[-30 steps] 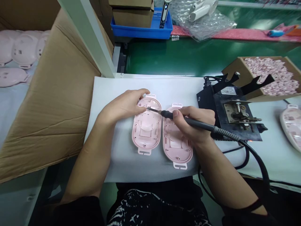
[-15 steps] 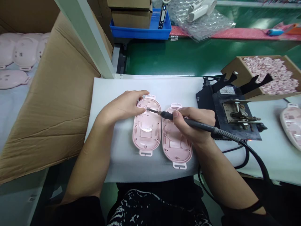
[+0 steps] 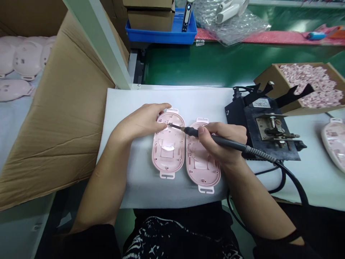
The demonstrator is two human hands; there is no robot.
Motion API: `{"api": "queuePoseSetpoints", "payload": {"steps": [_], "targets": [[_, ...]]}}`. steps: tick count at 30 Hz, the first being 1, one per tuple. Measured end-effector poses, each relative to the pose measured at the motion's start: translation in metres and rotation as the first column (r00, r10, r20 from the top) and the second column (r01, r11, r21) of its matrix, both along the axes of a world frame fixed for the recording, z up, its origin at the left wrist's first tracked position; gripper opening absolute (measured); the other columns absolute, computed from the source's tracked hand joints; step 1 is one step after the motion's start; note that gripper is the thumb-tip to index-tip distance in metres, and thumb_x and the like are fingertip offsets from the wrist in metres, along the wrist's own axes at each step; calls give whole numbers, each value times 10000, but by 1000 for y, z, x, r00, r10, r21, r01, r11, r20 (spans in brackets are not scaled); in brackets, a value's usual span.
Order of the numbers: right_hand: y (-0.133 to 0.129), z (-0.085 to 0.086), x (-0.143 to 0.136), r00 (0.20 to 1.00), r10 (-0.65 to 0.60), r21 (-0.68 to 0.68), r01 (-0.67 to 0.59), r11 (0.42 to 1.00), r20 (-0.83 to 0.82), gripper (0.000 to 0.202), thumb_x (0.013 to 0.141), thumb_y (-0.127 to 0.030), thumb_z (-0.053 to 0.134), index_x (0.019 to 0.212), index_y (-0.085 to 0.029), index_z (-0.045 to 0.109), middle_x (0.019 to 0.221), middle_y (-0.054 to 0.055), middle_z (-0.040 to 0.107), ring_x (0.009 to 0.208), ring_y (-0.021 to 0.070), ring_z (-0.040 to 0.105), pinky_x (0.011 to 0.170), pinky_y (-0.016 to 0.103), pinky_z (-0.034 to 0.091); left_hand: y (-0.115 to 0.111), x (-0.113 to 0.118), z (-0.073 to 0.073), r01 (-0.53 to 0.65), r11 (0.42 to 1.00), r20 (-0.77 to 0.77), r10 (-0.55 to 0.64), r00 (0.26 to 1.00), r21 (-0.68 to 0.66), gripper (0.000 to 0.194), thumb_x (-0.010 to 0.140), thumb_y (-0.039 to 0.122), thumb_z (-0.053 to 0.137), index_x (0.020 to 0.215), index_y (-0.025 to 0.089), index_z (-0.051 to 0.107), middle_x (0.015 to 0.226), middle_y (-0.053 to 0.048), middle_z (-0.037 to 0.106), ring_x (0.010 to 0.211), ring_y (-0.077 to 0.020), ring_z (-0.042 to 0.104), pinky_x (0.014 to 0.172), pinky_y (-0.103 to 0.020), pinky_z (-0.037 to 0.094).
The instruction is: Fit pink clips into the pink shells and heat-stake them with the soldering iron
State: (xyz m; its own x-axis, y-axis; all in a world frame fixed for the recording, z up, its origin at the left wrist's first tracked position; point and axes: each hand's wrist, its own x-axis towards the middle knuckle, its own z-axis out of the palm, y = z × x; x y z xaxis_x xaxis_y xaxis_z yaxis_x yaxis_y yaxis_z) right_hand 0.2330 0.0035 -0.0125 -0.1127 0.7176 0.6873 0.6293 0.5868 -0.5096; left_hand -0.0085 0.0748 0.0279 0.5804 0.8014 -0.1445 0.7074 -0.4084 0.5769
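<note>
Two pink plastic shell halves lie side by side, insides up, on the white work mat. My left hand (image 3: 145, 120) grips the upper left rim of the left shell (image 3: 167, 158), with the thumb reaching inside it. In my right hand (image 3: 223, 142) is a black soldering iron (image 3: 192, 132), held like a pen and pointing left. Its metal tip touches down inside the left shell, close to my left thumb; whatever lies right under the tip is too small to make out. The right shell (image 3: 203, 172) rests partly beneath the iron and my right hand.
A black soldering station (image 3: 269, 133) with forked holders stands right, its cable looping beside my right forearm. Behind it is a carton (image 3: 293, 108) of small pink parts. Another pink shell (image 3: 334, 142) lies far right. A cardboard sheet (image 3: 61, 108) and metal post (image 3: 99, 43) border the left.
</note>
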Motion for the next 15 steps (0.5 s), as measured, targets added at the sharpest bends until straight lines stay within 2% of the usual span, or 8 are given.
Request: {"api": "queuePoseSetpoints", "payload": {"steps": [4,6,9,11,13,15], "targets": [[-8,5,1,999,-17,45,15,999,30,204,916,-247,687,716,-210,683,618,-25,685,498,118,623,459,237,446,-1,1,-2,-45,998,18,46,999,-42,517,842,293,675,1353,258,604,1162,-20,721,936,-198,670,805,-304,482],[-21,15,14,994,-105,135,98,986,43,181,936,-299,675,772,-235,716,635,-18,684,519,140,627,464,268,441,0,-1,0,-68,995,4,68,998,-75,544,838,305,676,1373,275,583,1111,-14,722,938,-203,671,796,-307,484],[-38,38,60,940,-341,251,330,910,1,132,913,-403,720,944,-287,773,719,14,710,579,188,644,514,325,462,1,-12,10,-89,986,11,92,996,-139,593,823,331,699,1396,269,561,1027,-22,717,896,-201,672,784,-311,495],[-41,51,103,895,-438,252,406,878,86,202,879,-389,774,1068,-319,769,847,39,745,710,232,696,640,363,526,1,-23,21,-149,975,91,165,982,-163,589,811,376,727,1368,251,582,994,-31,719,873,-201,672,781,-313,514],[-34,56,146,885,-393,181,356,917,252,261,899,-338,763,1159,-349,739,1005,53,754,870,254,722,793,379,558,0,-30,31,-220,960,208,255,944,-175,494,800,436,753,1239,227,662,1025,-49,731,904,-212,679,797,-316,538],[-21,52,183,909,-233,46,232,972,346,264,957,-316,689,1218,-349,708,1120,65,734,954,242,717,881,364,559,-4,-25,37,-225,950,279,281,918,-216,416,786,488,772,1088,206,723,1069,-65,744,944,-232,684,814,-322,553]]}}
